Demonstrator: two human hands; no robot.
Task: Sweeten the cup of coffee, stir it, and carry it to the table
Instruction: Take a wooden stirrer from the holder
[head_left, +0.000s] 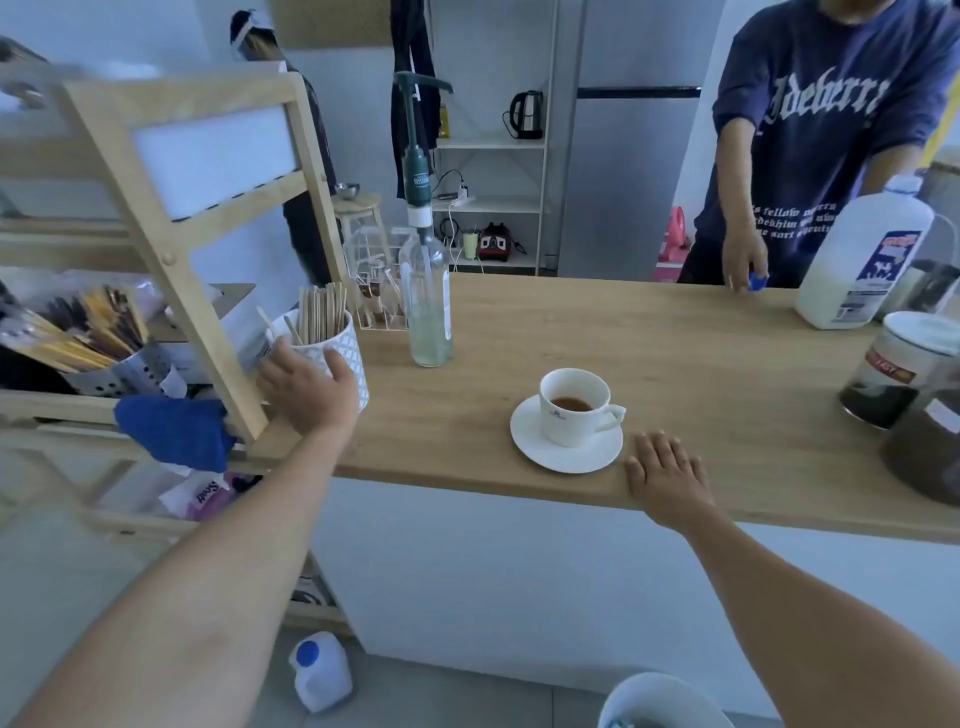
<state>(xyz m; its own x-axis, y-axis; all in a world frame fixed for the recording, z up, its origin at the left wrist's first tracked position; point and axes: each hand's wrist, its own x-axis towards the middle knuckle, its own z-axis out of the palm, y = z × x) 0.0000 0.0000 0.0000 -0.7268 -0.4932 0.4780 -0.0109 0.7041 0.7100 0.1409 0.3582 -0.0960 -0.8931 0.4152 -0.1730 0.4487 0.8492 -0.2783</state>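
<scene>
A white cup (574, 410) with a little dark coffee stands on a white saucer (535, 447) near the front edge of the wooden counter (649, 353). My right hand (667, 475) lies flat and open on the counter just right of the saucer. My left hand (309, 384) is wrapped around a white patterned pot (345, 343) full of wooden stir sticks (322, 312) at the counter's left end. A clear syrup bottle (430, 301) with a dark green pump stands behind, between pot and cup.
A wooden shelf rack (171, 218) with cutlery and a blue cloth (171, 434) stands at the left. A milk jug (865, 260), coffee jars (893, 369) and another person's hand (743, 265) are at the right. A small jug (319, 670) lies on the floor.
</scene>
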